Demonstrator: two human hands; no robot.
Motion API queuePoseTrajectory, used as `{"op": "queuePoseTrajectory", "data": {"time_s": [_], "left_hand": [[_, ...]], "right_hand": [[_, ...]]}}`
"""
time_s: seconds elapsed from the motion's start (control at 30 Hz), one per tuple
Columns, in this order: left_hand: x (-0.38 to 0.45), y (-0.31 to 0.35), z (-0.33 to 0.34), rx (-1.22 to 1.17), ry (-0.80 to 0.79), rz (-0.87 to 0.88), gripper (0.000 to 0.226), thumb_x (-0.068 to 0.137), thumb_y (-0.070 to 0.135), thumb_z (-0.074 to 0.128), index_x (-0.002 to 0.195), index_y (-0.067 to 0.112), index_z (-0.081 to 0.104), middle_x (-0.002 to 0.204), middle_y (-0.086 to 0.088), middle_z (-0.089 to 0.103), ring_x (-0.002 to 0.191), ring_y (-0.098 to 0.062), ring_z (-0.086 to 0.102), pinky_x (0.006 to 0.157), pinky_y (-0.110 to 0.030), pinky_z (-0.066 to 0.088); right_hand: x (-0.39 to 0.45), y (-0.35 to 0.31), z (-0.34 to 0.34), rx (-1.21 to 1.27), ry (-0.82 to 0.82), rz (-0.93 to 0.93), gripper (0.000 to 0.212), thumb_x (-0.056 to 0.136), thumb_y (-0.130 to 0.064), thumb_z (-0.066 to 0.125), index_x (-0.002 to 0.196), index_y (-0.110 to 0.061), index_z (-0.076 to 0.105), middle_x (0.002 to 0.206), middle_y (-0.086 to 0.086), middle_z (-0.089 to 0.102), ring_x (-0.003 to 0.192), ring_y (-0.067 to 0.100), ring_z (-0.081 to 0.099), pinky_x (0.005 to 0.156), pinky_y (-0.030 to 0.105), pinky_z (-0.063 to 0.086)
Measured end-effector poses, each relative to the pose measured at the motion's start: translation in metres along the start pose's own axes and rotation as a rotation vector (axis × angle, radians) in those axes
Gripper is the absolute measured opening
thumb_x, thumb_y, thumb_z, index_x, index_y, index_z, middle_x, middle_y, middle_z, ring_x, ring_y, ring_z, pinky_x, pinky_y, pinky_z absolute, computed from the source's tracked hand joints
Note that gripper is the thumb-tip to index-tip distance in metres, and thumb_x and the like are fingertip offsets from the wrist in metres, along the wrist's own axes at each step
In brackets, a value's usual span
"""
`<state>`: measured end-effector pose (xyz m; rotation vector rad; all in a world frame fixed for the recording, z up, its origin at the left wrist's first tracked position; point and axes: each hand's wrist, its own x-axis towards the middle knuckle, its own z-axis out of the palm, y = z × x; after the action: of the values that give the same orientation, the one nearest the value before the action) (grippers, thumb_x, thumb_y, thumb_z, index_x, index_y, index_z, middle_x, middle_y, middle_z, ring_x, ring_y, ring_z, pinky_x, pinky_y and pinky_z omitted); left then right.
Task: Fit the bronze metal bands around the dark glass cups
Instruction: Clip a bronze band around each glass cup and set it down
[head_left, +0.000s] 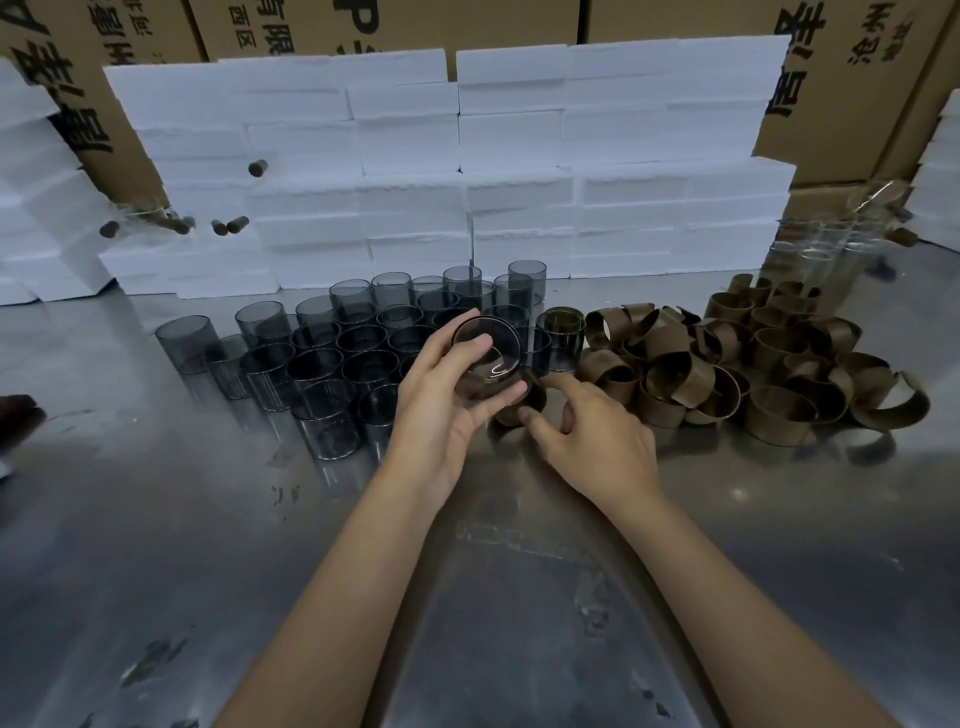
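Note:
My left hand (441, 405) grips a dark glass cup (488, 358), tilted with its mouth toward me, above the steel table. Just under and right of that cup my right hand (587, 436) reaches for a bronze band (524, 408) lying on the table; its curled fingers touch the band, but I cannot tell whether they hold it. Several bare dark cups (322, 364) stand in a cluster to the left and behind. One cup wearing a band (561, 332) stands at the cluster's right edge. A heap of loose bronze bands (753, 374) lies to the right.
White foam blocks (467, 171) are stacked along the back of the steel table (208, 545), with cardboard boxes (852, 88) behind them. Clear glass tubes (831, 244) lean at the back right. More foam (36, 208) is piled at the far left.

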<state>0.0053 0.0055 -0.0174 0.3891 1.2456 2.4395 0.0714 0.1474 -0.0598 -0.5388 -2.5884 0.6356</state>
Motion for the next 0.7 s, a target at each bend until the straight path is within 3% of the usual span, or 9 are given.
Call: {"op": "queuePoseTrajectory", "data": {"time_s": [0.13,0.23,0.37,0.57,0.7], "left_hand": [[0.002,-0.001,-0.003,0.027,0.009,0.021,0.032,0.093,0.003,0.065,0.121,0.016,0.072,0.108,-0.006,0.073,0.099,-0.021,0.071,0.085,-0.044,0.062],[0.004,-0.001,-0.006,0.072,0.014,0.045,0.032,0.093,0.003,0.066,0.119,0.019,0.074,0.112,-0.006,0.072,0.104,-0.021,0.070,0.089,-0.046,0.060],[0.004,-0.003,-0.006,0.097,0.036,0.042,0.036,0.089,0.005,0.070,0.123,0.017,0.071,0.126,-0.013,0.067,0.107,-0.023,0.069,0.092,-0.047,0.060],[-0.001,-0.013,0.004,0.255,0.009,0.037,0.065,0.067,0.048,0.088,0.123,0.022,0.070,0.127,-0.010,0.066,0.102,-0.013,0.073,0.080,-0.036,0.061],[-0.004,-0.023,0.008,0.386,-0.052,0.023,0.075,0.052,0.057,0.095,0.119,0.034,0.071,0.124,0.000,0.068,0.116,-0.021,0.069,0.099,-0.046,0.057]], "right_hand": [[0.003,0.004,0.004,0.095,0.084,0.057,0.021,0.101,-0.045,0.052,0.106,-0.033,0.069,0.087,-0.009,0.063,0.093,0.026,0.065,0.069,0.034,0.038],[0.004,0.006,0.001,0.249,0.209,0.131,0.016,0.097,-0.037,0.054,0.089,-0.027,0.063,0.076,-0.011,0.063,0.079,0.022,0.060,0.065,0.032,0.035],[0.002,0.010,-0.011,0.390,0.332,0.112,0.008,0.099,-0.029,0.051,0.092,-0.030,0.055,0.068,-0.011,0.062,0.071,0.017,0.060,0.063,0.033,0.037],[-0.011,-0.004,-0.017,0.439,0.421,-0.137,0.004,0.101,-0.015,0.059,0.102,-0.017,0.062,0.065,-0.014,0.060,0.058,0.015,0.055,0.061,0.037,0.045],[-0.021,-0.013,-0.018,0.338,0.448,-0.238,0.011,0.101,-0.018,0.059,0.111,-0.017,0.063,0.073,-0.010,0.063,0.064,0.021,0.061,0.058,0.036,0.048]]}}
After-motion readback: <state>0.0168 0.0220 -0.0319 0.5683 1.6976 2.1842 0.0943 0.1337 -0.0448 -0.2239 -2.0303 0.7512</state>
